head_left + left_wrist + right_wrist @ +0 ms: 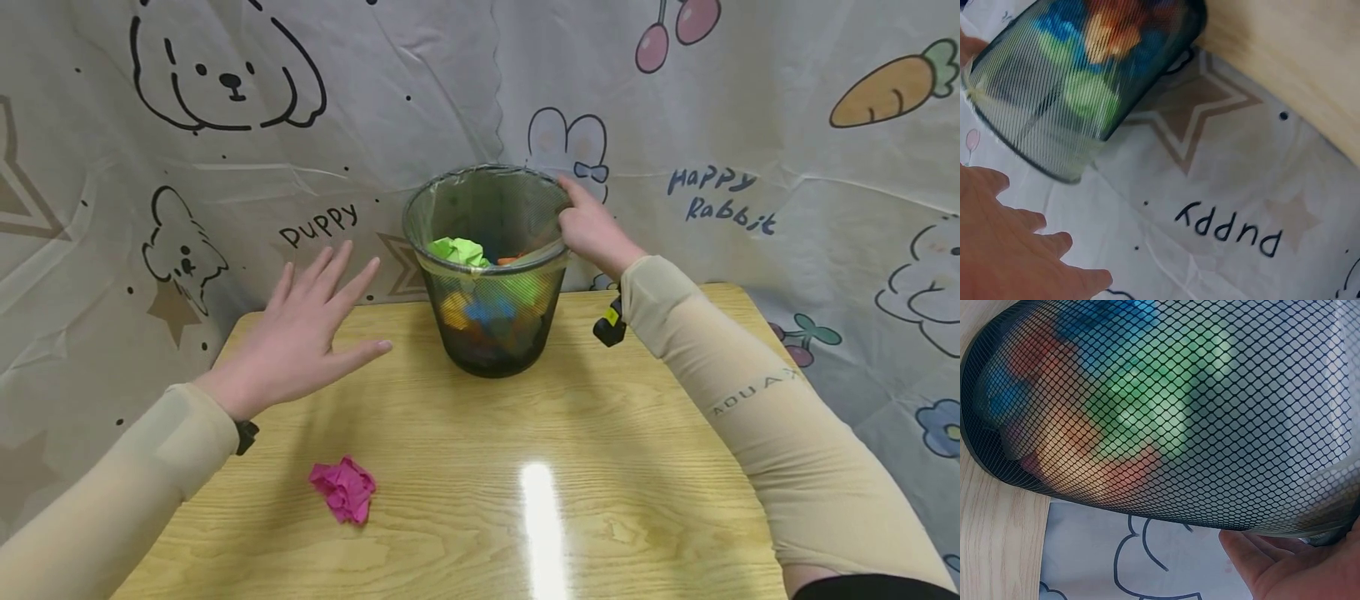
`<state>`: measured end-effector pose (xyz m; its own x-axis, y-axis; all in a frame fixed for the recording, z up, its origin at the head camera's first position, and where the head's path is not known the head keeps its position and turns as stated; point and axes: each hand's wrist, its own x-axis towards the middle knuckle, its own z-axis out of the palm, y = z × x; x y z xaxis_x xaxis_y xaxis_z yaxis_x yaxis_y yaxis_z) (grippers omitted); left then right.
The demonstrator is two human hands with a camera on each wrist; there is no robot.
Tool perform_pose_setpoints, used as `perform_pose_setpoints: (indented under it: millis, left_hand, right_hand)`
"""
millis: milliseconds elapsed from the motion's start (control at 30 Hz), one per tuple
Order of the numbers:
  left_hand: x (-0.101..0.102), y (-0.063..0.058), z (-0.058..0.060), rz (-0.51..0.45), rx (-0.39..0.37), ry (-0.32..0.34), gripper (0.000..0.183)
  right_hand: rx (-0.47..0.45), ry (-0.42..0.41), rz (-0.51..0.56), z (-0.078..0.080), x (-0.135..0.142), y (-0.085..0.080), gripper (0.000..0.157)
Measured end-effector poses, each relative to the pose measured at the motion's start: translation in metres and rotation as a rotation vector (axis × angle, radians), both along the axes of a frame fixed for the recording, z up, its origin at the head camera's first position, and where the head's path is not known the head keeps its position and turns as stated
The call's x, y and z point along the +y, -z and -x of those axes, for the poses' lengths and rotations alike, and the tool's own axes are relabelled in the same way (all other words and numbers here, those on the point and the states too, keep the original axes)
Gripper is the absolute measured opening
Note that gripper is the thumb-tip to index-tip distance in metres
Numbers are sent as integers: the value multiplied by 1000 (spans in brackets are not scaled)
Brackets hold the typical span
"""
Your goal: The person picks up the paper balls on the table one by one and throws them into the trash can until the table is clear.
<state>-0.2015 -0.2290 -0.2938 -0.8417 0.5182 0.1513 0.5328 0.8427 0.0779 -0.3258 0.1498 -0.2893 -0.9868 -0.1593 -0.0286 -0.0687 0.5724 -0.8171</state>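
A black wire-mesh wastebasket point(495, 346) with a clear liner stands at the table's far side. Crumpled paper in several colours lies inside, with a lime-green ball point(459, 250) at the top. My right hand point(594, 229) grips the basket's right rim; the right wrist view shows its fingers point(1244, 553) against the mesh by the rim. To the basket's left, my left hand point(288, 346) is held in the air, fingers spread and holding nothing. Below the left hand, a crumpled magenta paper ball point(345, 490) lies on the table.
The light wooden table point(450, 450) ends just behind the basket. A pale printed cloth point(420, 75) with cartoon drawings hangs behind and at both sides. Dark devices sit on both wrists, the right one point(611, 323) near the basket.
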Motion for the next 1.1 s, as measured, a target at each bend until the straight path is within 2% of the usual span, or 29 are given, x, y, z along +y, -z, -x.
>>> perform_pose_setpoints:
  millis: [433, 867, 1100]
  left_hand:
    - [-16, 58, -41, 9, -163, 13, 95]
    - [-23, 96, -66, 32, -197, 32, 98]
    - [-29, 115, -77, 26, -270, 20, 93]
  right_hand:
    - [7, -4, 3, -1, 1, 1, 67]
    - [8, 1, 6, 1, 2, 2, 67]
    - [5, -2, 6, 0, 1, 1, 67]
